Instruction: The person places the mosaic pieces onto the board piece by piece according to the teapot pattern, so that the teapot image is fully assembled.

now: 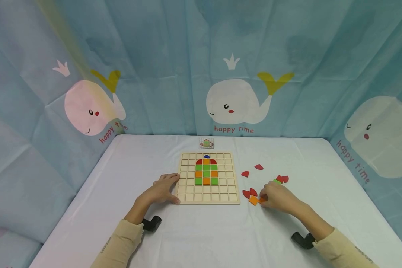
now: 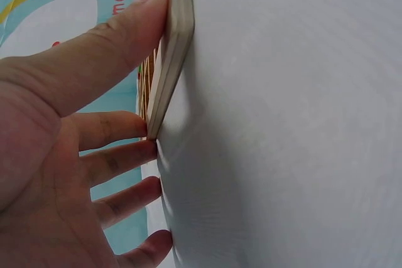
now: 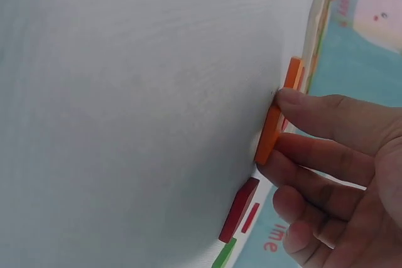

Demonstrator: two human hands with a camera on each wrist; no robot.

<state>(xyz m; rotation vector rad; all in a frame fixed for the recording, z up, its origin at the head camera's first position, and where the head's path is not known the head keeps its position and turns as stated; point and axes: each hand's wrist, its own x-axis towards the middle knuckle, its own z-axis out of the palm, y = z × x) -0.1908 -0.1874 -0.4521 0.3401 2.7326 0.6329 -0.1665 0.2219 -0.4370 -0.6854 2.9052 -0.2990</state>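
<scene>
A wooden grid board (image 1: 222,197) lies mid-table, bearing a pattern of green, orange, red and blue pieces in its upper middle cells. My left hand (image 1: 162,189) rests at the board's left edge, thumb by the near corner. In the left wrist view its fingers are spread and fairly straight, touching the board's rim (image 2: 182,17). Right of the board, my right hand (image 1: 279,196) pinches an orange square tile (image 3: 270,133) between thumb and fingers, low over the cloth. Another orange tile (image 1: 253,200) lies just beside it.
Red quarter-round pieces (image 1: 245,174) lie scattered right of the board. A green piece (image 1: 277,181) shows behind the right hand, near more red ones (image 1: 285,179). A small pattern card (image 1: 206,143) lies beyond the board. Whale-printed curtains (image 1: 174,104) surround the white table.
</scene>
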